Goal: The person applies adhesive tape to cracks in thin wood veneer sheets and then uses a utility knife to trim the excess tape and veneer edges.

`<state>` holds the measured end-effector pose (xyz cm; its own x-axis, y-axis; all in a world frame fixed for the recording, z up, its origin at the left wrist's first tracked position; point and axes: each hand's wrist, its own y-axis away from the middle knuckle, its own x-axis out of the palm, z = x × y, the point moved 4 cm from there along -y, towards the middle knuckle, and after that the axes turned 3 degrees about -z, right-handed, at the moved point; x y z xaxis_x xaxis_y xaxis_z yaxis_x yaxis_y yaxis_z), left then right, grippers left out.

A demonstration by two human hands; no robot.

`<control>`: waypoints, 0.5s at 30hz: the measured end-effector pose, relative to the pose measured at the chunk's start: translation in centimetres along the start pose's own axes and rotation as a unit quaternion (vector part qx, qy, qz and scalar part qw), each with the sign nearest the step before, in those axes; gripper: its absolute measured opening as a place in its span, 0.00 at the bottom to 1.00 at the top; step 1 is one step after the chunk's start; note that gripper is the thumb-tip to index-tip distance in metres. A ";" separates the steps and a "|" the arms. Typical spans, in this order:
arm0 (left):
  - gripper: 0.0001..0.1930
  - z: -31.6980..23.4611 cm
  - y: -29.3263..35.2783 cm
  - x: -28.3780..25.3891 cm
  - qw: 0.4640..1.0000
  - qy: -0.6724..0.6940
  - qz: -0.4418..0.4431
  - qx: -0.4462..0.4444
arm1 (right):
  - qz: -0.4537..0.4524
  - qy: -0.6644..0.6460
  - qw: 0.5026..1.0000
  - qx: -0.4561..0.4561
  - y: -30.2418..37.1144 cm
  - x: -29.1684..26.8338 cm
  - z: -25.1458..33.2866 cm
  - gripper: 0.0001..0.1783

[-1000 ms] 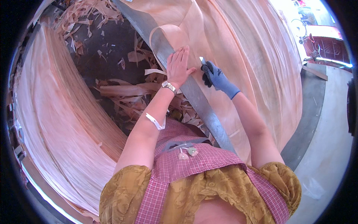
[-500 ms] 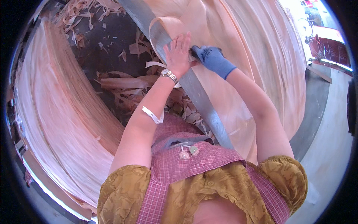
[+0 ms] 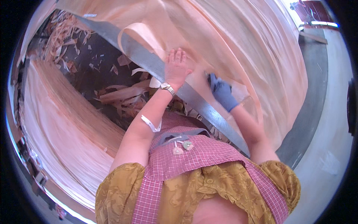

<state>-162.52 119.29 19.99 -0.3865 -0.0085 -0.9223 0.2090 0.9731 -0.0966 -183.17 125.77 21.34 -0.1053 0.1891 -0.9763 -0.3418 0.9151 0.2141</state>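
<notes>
Your left hand (image 3: pixel 177 68) lies flat, fingers spread and palm down, on the thin pale veneer sheet (image 3: pixel 231 48), just past the long grey metal bar (image 3: pixel 186 95) that runs slantwise under your wrist; a metal wristwatch (image 3: pixel 167 88) sits at that wrist and a white band (image 3: pixel 150 124) circles the forearm below it. Your right hand (image 3: pixel 220 91), in a blue glove, rests on the same sheet just to the right of the left, fingers curled; whether it grips anything you cannot tell from this view. The veneer sheet spreads out ahead of both hands and to the right, draping over the surface edge. A curled strip of veneer (image 3: pixel 140 35) arches over the bar beyond your left hand. To the left of that hand, below the bar, wood scraps (image 3: pixel 119 99) litter a dark floor, and farther left another stack of pale veneer (image 3: pixel 63 127) lies.
</notes>
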 end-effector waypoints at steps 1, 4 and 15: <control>0.42 -0.1 0.0 -0.1 1.000 0.001 0.003 0.001 | 0.084 0.007 0.994 0.065 2.9 2.0 -0.1 0.14; 0.42 0.1 0.1 0.1 1.000 -0.005 0.001 0.003 | 0.250 -0.065 0.933 0.249 9.9 3.4 2.2 0.19; 0.34 -1.0 1.1 -0.9 0.993 0.072 -0.089 0.014 | -0.246 -0.234 0.915 0.219 9.6 -1.9 -0.8 0.21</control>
<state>-162.85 120.63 21.11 -0.5437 -0.1446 -0.8267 0.1499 0.9525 -0.2651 -186.96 133.90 25.31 0.4065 -0.2464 -0.8798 0.1773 0.9659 -0.1886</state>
